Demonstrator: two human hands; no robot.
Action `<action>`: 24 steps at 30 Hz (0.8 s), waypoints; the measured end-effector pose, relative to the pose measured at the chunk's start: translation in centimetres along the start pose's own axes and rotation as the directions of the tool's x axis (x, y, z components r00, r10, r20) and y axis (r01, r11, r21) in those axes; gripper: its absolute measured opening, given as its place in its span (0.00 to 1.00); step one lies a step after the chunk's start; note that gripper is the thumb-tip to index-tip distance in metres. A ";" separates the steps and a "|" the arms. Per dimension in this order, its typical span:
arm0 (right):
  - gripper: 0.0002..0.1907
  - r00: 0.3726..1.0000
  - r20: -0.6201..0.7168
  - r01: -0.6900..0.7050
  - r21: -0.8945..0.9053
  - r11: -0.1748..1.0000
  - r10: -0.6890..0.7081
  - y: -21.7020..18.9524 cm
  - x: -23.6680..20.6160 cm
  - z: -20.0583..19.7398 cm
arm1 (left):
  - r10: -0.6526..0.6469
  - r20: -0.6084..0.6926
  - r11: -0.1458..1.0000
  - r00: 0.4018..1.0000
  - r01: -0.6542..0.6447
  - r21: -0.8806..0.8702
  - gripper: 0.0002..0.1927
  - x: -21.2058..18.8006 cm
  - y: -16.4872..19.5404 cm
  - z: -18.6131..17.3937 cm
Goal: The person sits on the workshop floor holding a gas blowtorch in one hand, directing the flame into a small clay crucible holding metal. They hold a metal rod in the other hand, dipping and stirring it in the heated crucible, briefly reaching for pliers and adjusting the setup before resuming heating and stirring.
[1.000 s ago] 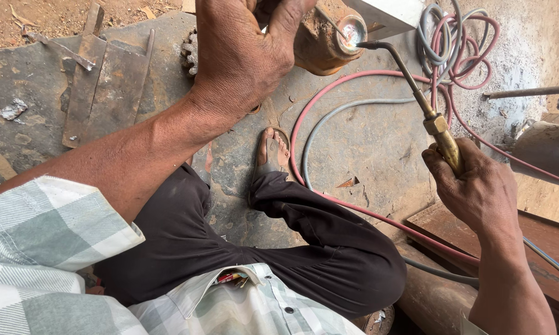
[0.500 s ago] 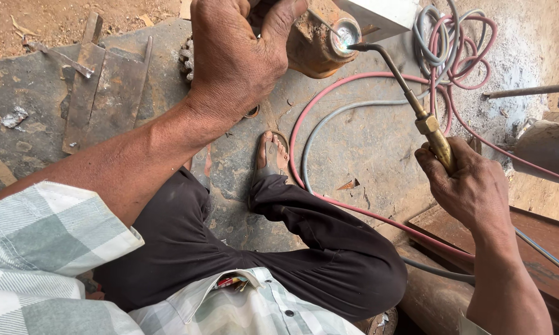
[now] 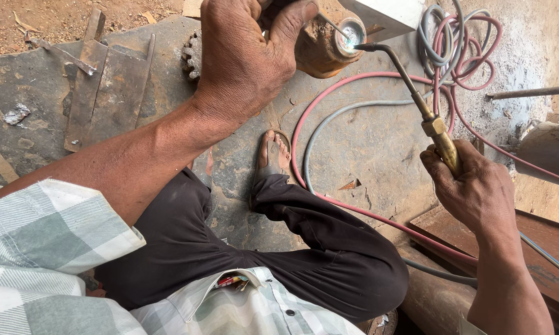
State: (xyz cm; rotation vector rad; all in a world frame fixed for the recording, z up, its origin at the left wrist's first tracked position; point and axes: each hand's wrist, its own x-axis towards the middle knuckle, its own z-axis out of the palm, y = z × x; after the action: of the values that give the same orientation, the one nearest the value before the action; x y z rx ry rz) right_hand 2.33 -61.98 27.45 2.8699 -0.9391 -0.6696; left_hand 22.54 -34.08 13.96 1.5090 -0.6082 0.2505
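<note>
**Torch on rusty cylinder: handling and grip notes**

Rusty metal cylinder (image 3: 319,46) sits just right of the left hand (image 3: 242,62), on the stone slab (image 3: 366,142). Looks like solid steel: probably heavy, rigid, rough surface so not slippery. The end face glows where the flame hits, so I'd judge that end hot; safest hold is the far, unheated body, where the left hand already is.

Torch (image 3: 416,99): thin bent metal neck, brass fitting, stiff and likely light. The 2 hoses (image 3: 329,118) (1 red, 1 grey) trailing from it are soft and will drag. Take it by the handle only, behind the brass.

Hands:
- Left hand: fingers curled closed over the top of the cylinder, thumb (image 3: 292,25) pressed down beside the glowing end. A thin rod (image 3: 336,26) runs from the fist toward the glow; exact pinch point is hidden.
- Right hand (image 3: 471,192): wrapped shut around the torch handle, brass fitting poking out above the fingers, tip aimed at the cylinder end.

Toothed gear (image 3: 192,56) lies just left of the left hand; flat scrap strips (image 3: 99,87) farther left.
</note>
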 end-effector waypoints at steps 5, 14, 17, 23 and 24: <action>0.20 1.000 0.005 -0.018 0.036 0.999 0.017 -0.3 0.0 0.0 | -0.003 0.000 0.999 1.000 0.003 0.042 0.06 -0.1 -0.1 0.1; 0.20 1.000 -0.007 0.004 0.027 1.000 -0.004 0.0 0.0 0.2 | 0.010 -0.018 0.998 1.000 -0.009 0.058 0.08 -0.1 0.0 0.0; 0.20 1.000 -0.001 -0.003 0.014 1.000 0.003 0.1 0.1 0.4 | 0.009 -0.003 0.997 1.000 -0.008 0.077 0.07 -0.3 -0.1 0.2; 0.21 1.000 -0.005 0.002 0.021 1.000 -0.002 0.3 -0.1 0.7 | 0.044 -0.009 0.988 0.999 -0.042 0.148 0.09 -0.6 -0.3 0.1; 0.21 1.000 0.001 -0.008 0.033 0.999 0.008 0.3 -0.1 0.7 | 0.047 -0.008 0.989 0.999 -0.045 0.138 0.08 -0.6 -0.3 0.1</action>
State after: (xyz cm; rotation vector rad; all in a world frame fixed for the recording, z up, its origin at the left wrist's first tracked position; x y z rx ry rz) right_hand 1.81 -62.08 26.89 2.8932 -0.9702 -0.6609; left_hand 22.17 -34.08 13.40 1.6260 -0.6275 0.3421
